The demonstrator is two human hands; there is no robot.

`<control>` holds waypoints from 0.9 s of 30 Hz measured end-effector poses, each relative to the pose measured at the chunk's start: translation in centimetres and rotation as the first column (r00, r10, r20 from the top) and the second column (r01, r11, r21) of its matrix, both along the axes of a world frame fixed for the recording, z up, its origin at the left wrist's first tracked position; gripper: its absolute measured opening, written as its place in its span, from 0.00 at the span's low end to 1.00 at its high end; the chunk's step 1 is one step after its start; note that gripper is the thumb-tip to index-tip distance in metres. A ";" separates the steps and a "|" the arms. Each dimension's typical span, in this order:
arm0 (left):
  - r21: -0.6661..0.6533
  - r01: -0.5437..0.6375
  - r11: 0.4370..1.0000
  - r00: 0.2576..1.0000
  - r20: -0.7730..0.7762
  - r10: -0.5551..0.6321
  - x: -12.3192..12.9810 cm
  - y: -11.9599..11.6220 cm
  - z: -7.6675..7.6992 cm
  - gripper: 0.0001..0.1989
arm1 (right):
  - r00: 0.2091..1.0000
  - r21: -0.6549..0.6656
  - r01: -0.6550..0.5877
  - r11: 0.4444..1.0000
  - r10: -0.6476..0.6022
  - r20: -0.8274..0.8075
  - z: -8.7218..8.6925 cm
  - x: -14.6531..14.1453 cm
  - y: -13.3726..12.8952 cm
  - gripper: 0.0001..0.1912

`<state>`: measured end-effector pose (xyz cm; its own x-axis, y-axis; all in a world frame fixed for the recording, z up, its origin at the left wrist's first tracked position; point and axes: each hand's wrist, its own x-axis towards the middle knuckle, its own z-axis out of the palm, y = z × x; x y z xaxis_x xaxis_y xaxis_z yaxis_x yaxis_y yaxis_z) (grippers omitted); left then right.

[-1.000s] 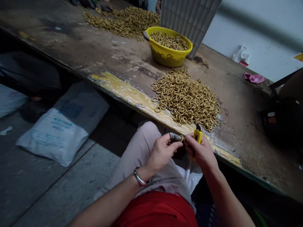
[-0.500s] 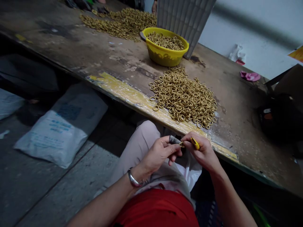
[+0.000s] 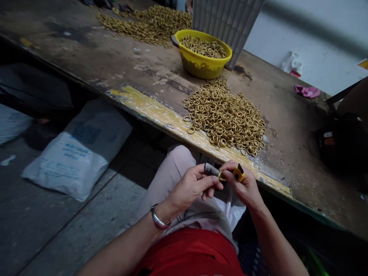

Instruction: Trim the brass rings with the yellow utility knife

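Observation:
Over my lap, my left hand (image 3: 198,182) is closed and pinches one gold-coloured ring (image 3: 221,176) between thumb and index finger. A grey sleeve (image 3: 211,169) covers that index finger. My right hand (image 3: 243,184) is closed around what looks like a small yellow utility knife (image 3: 239,173), its black end sticking up beyond the fingers. The right thumb and index finger also meet at the ring; any blade is hidden. On the table just beyond my hands lies a heap of similar rings (image 3: 227,119).
A yellow basin (image 3: 202,69) full of rings stands behind the heap, against a grey ribbed panel (image 3: 224,23). More rings (image 3: 149,27) lie far left, near another person's hand (image 3: 189,7). The table edge (image 3: 172,119) runs before my knees. A white sack (image 3: 77,149) lies on the floor.
The ring has turned between my fingers and now shows its round opening. The yellow knife has tilted in my right hand, with its black end now visible. The view has shifted slightly.

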<state>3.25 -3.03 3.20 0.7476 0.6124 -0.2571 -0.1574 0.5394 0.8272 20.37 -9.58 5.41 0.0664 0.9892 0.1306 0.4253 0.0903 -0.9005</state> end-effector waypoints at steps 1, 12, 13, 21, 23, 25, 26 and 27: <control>-0.013 0.013 1.000 1.000 0.010 -0.013 0.0 0.0 0.0 0.14 | 1.000 0.006 0.006 1.000 -0.006 0.004 0.0 -0.1 0.0 0.09; -0.156 -0.053 0.986 0.996 0.065 0.063 0.4 -0.6 0.0 0.14 | 0.969 0.149 0.030 0.988 -0.066 0.240 -0.4 -0.4 -0.7 0.10; -0.136 -0.071 0.988 0.995 0.066 0.080 0.4 -0.7 0.0 0.13 | 0.950 0.161 0.022 0.987 -0.071 0.303 -0.4 -0.3 -1.0 0.13; 0.032 -0.124 0.992 0.992 0.032 0.123 0.4 -0.8 0.1 0.10 | 0.685 0.059 0.037 0.998 -0.068 0.725 -0.2 -0.4 -2.1 0.24; 0.083 -0.116 0.990 0.993 0.012 0.115 0.3 -0.8 0.3 0.09 | 0.642 0.040 0.058 0.998 -0.068 0.764 -0.1 -0.6 -2.1 0.24; 0.144 -0.117 0.983 0.993 -0.017 0.121 0.1 -0.8 0.5 0.07 | 0.609 0.028 0.073 0.997 -0.067 0.791 0.0 -0.8 -2.1 0.23; 0.178 -0.121 0.977 0.991 -0.029 0.128 0.1 -0.7 0.6 0.07 | 0.593 0.025 0.077 0.997 -0.066 0.802 0.0 -0.9 -2.1 0.22; 0.210 -0.126 0.970 0.990 -0.039 0.137 0.0 -0.7 0.6 0.06 | 0.579 0.023 0.075 0.997 -0.062 0.813 0.1 -1.1 -2.0 0.22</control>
